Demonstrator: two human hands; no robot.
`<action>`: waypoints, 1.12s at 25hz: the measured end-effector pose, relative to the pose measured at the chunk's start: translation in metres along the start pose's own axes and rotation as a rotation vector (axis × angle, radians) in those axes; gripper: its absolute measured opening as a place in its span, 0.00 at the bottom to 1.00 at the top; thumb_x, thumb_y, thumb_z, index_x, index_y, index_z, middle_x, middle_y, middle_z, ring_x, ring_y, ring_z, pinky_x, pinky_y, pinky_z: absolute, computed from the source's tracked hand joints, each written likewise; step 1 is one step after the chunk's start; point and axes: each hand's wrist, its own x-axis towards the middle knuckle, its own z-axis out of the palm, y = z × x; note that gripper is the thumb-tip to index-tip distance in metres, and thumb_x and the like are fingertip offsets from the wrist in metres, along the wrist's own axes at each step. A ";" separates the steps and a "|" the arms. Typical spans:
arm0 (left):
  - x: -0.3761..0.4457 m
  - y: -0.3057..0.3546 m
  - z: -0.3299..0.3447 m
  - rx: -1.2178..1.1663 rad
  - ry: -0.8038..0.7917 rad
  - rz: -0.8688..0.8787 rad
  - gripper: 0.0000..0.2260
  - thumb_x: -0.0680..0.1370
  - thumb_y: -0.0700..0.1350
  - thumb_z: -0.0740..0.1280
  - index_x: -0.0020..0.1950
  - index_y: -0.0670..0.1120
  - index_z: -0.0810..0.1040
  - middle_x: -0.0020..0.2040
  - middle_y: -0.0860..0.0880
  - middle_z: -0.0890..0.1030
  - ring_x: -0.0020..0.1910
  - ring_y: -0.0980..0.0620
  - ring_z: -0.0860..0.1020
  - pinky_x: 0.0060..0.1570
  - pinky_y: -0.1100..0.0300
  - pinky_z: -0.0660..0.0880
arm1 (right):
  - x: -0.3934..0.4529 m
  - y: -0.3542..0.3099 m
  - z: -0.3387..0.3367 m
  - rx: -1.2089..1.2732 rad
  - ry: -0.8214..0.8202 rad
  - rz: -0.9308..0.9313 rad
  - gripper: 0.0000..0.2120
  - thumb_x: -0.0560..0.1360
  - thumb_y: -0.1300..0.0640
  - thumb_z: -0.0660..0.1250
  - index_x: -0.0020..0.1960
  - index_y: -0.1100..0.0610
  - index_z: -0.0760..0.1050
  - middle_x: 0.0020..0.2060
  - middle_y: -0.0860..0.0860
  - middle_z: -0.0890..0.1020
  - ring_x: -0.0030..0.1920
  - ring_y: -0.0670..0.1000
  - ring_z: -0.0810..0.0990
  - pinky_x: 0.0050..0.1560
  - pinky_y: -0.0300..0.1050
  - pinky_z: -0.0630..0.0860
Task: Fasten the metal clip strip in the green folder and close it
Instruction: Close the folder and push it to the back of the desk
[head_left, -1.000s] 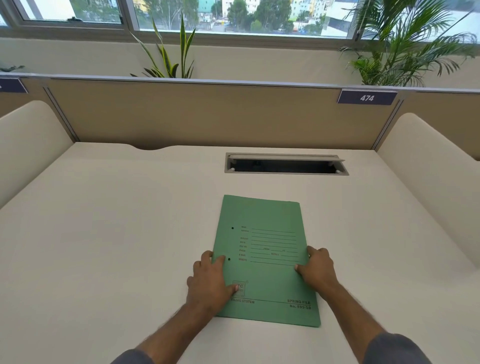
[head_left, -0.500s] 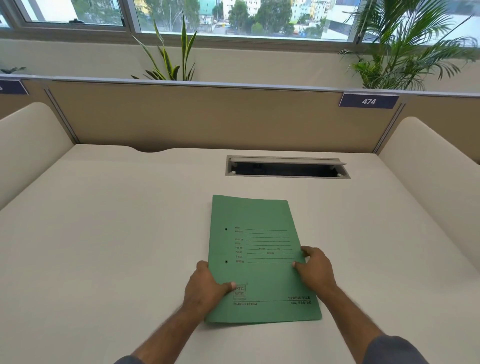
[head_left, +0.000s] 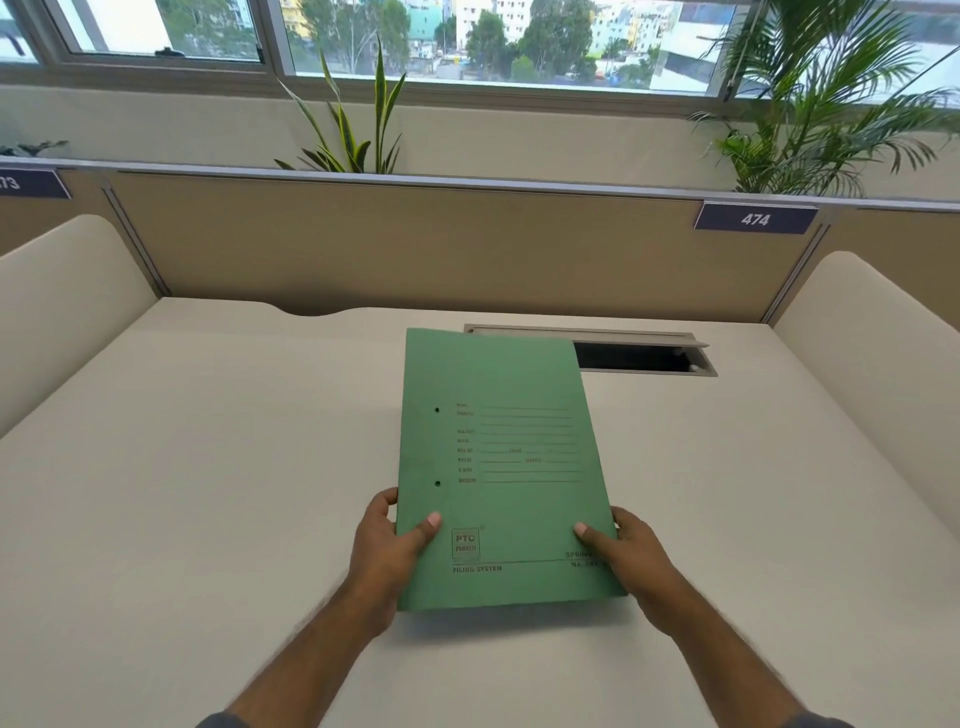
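Observation:
The green folder (head_left: 506, 467) is closed, its printed front cover facing up, and it is lifted off the desk with its far end tilted upward. My left hand (head_left: 387, 545) grips its near left edge, thumb on the cover beside the printed logo. My right hand (head_left: 626, 551) grips the near right corner, thumb on top. Two small punched holes show near the left spine. The metal clip strip is hidden inside the folder.
The cream desk (head_left: 208, 493) has padded side panels left and right and a beige partition (head_left: 415, 244) behind. An open cable slot (head_left: 644, 356) lies in the desk just past the folder, partly covered by it. Plants stand behind the partition.
The folder lay flat on the desk under both hands. Both hands slid to its near edges, took hold and raised it, so its far end now overlaps the cable slot.

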 end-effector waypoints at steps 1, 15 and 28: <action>0.005 0.007 -0.004 -0.009 0.001 0.014 0.19 0.72 0.39 0.75 0.58 0.50 0.73 0.46 0.45 0.88 0.42 0.42 0.87 0.39 0.46 0.83 | 0.000 -0.001 0.003 0.067 -0.058 -0.001 0.18 0.74 0.59 0.71 0.63 0.57 0.74 0.50 0.52 0.86 0.49 0.54 0.86 0.48 0.49 0.82; 0.089 0.081 -0.069 0.117 0.133 0.226 0.15 0.74 0.37 0.73 0.54 0.55 0.80 0.42 0.52 0.88 0.39 0.50 0.86 0.37 0.57 0.82 | 0.049 -0.090 0.084 -0.029 -0.128 -0.189 0.32 0.67 0.72 0.53 0.61 0.44 0.74 0.53 0.45 0.84 0.52 0.47 0.83 0.40 0.38 0.79; 0.209 0.088 -0.121 0.432 0.254 0.237 0.15 0.73 0.40 0.74 0.59 0.47 0.81 0.47 0.49 0.85 0.42 0.49 0.84 0.42 0.57 0.79 | 0.137 -0.116 0.156 -0.181 -0.191 0.036 0.30 0.73 0.72 0.54 0.71 0.51 0.55 0.43 0.46 0.77 0.41 0.47 0.79 0.25 0.39 0.71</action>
